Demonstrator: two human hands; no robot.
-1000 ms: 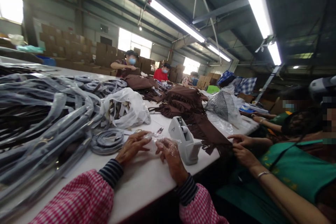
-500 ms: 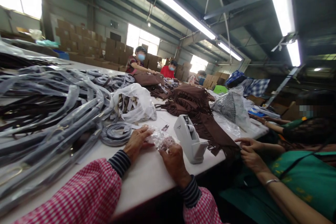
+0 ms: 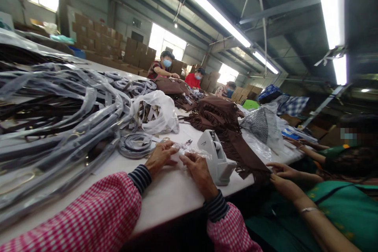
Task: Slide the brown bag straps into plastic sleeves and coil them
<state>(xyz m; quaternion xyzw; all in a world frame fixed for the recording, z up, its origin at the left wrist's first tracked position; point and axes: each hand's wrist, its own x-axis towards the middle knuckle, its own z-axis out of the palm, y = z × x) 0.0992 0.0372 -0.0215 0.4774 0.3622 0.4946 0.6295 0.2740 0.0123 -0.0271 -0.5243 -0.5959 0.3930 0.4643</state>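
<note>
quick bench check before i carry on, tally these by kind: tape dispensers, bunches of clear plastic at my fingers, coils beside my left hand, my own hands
Tape dispenser: 1
Bunch of clear plastic: 1
Coil: 1
Hands, left hand and right hand: 2
Total: 5

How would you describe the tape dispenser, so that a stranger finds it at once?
On the white table, go to the person's right hand, near the edge. Between that hand and the brown fringed cloth stands a pale grey tape dispenser. Among soft cloth and clear plastic, it is the hard, boxy one.
</note>
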